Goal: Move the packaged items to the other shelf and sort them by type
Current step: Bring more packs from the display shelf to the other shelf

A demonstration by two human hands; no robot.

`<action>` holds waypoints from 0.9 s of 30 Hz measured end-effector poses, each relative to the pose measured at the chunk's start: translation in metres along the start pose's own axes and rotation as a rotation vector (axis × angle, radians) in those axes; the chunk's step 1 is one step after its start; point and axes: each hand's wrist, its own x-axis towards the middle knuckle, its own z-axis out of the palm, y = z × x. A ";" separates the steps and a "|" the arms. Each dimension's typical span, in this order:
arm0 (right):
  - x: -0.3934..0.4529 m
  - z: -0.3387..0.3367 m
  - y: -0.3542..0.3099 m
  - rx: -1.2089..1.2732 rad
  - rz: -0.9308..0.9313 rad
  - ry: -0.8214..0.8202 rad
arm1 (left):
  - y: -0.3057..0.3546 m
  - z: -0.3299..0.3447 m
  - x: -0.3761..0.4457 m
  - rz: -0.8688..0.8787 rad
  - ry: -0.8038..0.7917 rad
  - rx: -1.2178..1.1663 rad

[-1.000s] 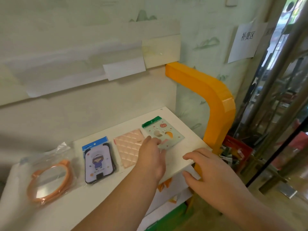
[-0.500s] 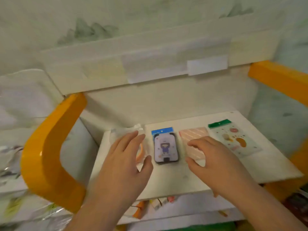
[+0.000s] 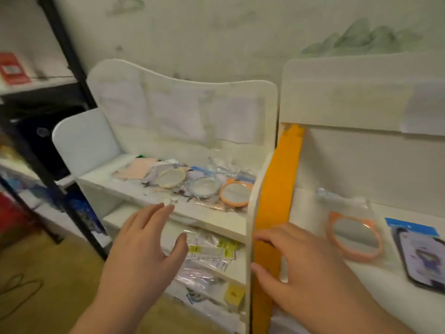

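My left hand (image 3: 142, 247), fingers (image 3: 154, 213) spread and empty, sits below and left of the packaged pile (image 3: 192, 179) on the left shelf (image 3: 212, 220); my right hand (image 3: 296, 266), likewise open and empty, is farther off

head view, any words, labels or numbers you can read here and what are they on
None can be read.
Red sign on the far left shelf: white label patch, too blurred.
Yellow tags on the packets on the lower shelf: dark marks, too small.
Yellow tag lower down: blurred.
Blue header card of the phone case pack: no legible print.
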 end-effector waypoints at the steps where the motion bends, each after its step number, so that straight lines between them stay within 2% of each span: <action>1: 0.013 0.012 -0.015 -0.006 -0.021 -0.011 | -0.022 0.000 0.003 -0.020 -0.008 0.006; 8: 0.122 0.108 -0.107 -0.038 -0.040 -0.070 | -0.177 -0.015 0.037 -0.121 -0.008 -0.047; 13: 0.176 0.158 -0.164 -0.051 -0.034 -0.067 | -0.251 -0.026 0.061 -0.115 -0.007 -0.080; 19: 0.214 0.191 -0.193 -0.069 -0.021 -0.093 | -0.305 -0.017 0.087 -0.131 -0.048 -0.169; 27: 0.290 0.226 -0.183 -0.024 0.011 -0.062 | -0.329 0.021 0.172 -0.100 -0.138 -0.136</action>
